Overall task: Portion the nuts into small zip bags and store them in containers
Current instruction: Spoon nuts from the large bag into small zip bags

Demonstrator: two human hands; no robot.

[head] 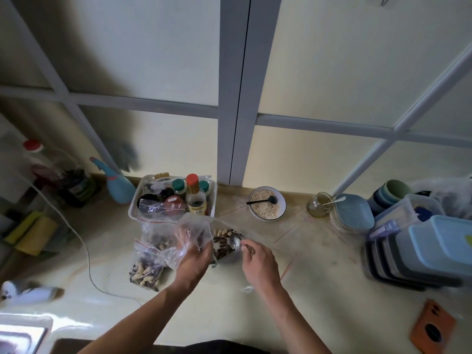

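Head view: left hand (196, 254) grips a clear bag (189, 233) by its mouth, holding it open just left of the nuts (224, 242). Right hand (258, 259) pinches a spoon (235, 241), bowl end over the nuts, which sit in a metal dish (229, 256) between both hands. Peanuts in shell + dark seeds mixed.

Filled zip bag (145, 270) lies flat on the desk (319, 272) just left of left hand; 2nd zip bag (157, 235) w/ some nuts stands behind it.

Desk is pale, glossy; frosted window w/ grey frame (235, 98) behind. White cable (84, 246) runs across desk at left.

Containers: stack of lidded boxes (421, 254) at right, blue lids on top, contents can't tell. Blue plates (353, 213) + stacked cups (390, 192) near them. Glass jar (320, 204) w/ spoon inside. White bowl (267, 206) holds oat-like flakes + black spoon. Clear tub (173, 198) behind the bags holds sauce bottles + brush. Orange board (433, 328) at near right.
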